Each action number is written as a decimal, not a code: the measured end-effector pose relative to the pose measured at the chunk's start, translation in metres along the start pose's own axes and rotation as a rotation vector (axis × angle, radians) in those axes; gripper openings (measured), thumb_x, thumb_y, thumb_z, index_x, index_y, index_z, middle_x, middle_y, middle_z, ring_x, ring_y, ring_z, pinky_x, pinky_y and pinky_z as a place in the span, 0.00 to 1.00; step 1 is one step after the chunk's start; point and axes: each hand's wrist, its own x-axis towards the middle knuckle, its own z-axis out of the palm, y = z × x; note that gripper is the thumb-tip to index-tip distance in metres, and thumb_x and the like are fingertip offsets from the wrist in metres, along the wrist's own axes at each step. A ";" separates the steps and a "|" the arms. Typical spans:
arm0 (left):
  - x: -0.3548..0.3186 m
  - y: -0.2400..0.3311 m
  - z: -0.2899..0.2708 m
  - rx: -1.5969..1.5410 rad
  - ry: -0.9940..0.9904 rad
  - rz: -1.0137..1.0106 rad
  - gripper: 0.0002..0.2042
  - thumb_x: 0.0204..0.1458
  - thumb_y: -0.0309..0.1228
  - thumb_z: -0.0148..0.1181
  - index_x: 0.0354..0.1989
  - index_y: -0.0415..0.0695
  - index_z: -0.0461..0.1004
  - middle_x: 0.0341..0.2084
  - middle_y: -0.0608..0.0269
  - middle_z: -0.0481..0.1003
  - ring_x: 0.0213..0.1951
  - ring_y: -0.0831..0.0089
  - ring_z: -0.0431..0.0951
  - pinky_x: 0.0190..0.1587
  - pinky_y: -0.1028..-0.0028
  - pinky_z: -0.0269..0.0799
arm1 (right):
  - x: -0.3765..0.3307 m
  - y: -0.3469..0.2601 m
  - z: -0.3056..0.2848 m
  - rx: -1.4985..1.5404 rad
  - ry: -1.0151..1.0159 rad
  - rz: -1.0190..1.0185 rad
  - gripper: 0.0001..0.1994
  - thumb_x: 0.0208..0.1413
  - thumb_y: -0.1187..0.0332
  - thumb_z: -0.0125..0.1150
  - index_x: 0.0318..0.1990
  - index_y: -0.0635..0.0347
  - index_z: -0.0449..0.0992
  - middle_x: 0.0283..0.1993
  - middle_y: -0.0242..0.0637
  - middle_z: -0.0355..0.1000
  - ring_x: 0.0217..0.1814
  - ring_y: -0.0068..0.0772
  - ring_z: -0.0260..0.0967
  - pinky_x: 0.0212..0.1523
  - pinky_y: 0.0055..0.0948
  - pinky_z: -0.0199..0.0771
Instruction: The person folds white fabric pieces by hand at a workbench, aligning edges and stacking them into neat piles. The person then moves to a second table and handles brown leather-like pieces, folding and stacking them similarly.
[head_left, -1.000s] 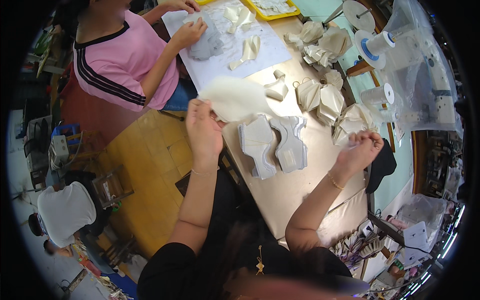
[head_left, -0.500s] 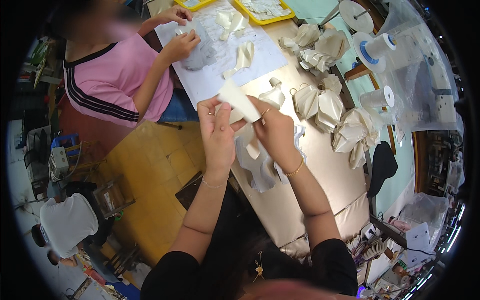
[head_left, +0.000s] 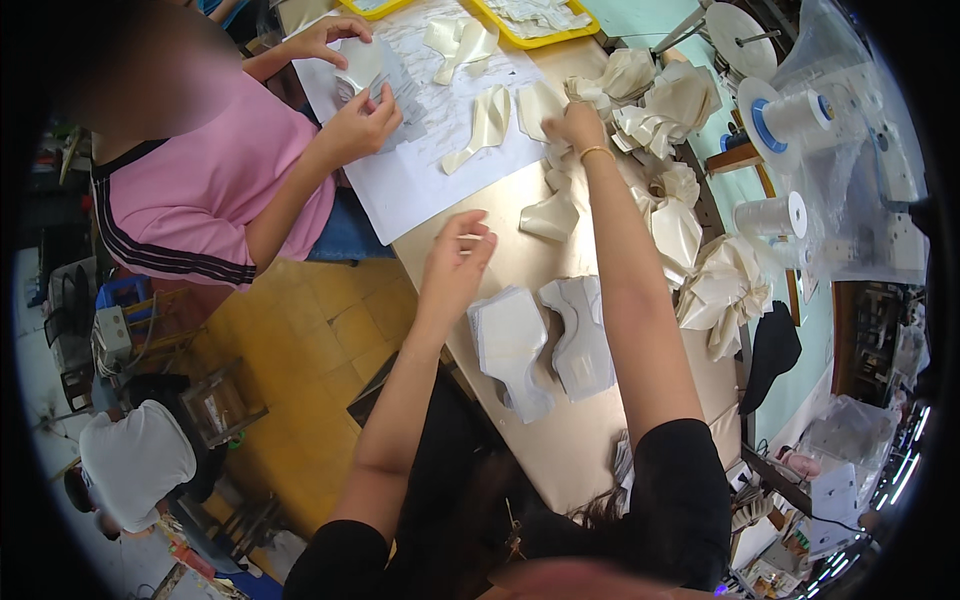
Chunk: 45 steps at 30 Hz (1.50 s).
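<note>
Above the edge of the gold-toned table (head_left: 510,264), we find the left hand (head_left: 458,262) empty, its fingers bent and slightly apart. Farther out, we observe the right hand (head_left: 580,128) at a cream piece (head_left: 537,104), seen at the right edge of the white sheet (head_left: 395,190); its fingertips meet the piece, but we cannot tell whether they pinch it. We record 2 other cream pieces (head_left: 487,118) on the sheet and 1 further piece (head_left: 548,216) on the table. Closer in, we count 2 stacks of pale grey pieces (head_left: 508,335) side by side. Along the right, we note cream bunches (head_left: 668,108); at upper left, a co-worker's hands (head_left: 365,128) hold a grey stack (head_left: 405,97).
</note>
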 end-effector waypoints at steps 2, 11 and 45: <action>0.015 -0.011 0.011 0.241 -0.113 -0.051 0.25 0.55 0.33 0.59 0.61 0.44 0.62 0.37 0.59 0.73 0.32 0.77 0.75 0.34 0.76 0.72 | -0.016 -0.010 0.003 0.070 0.225 0.096 0.23 0.47 0.55 0.68 0.43 0.63 0.70 0.39 0.47 0.72 0.42 0.49 0.75 0.41 0.41 0.76; 0.076 -0.036 0.054 0.362 -0.401 -0.318 0.22 0.58 0.49 0.52 0.45 0.40 0.73 0.18 0.60 0.74 0.21 0.69 0.76 0.26 0.71 0.72 | -0.089 0.001 -0.055 0.092 -0.020 -0.508 0.12 0.49 0.63 0.66 0.40 0.53 0.75 0.47 0.36 0.70 0.43 0.42 0.73 0.43 0.39 0.74; 0.101 0.003 -0.008 -0.357 0.065 -0.020 0.20 0.55 0.30 0.58 0.56 0.46 0.62 0.49 0.54 0.69 0.43 0.73 0.74 0.40 0.73 0.74 | -0.107 0.001 -0.038 0.933 -0.168 -0.294 0.32 0.53 0.71 0.63 0.66 0.39 0.62 0.32 0.32 0.68 0.30 0.20 0.65 0.30 0.24 0.69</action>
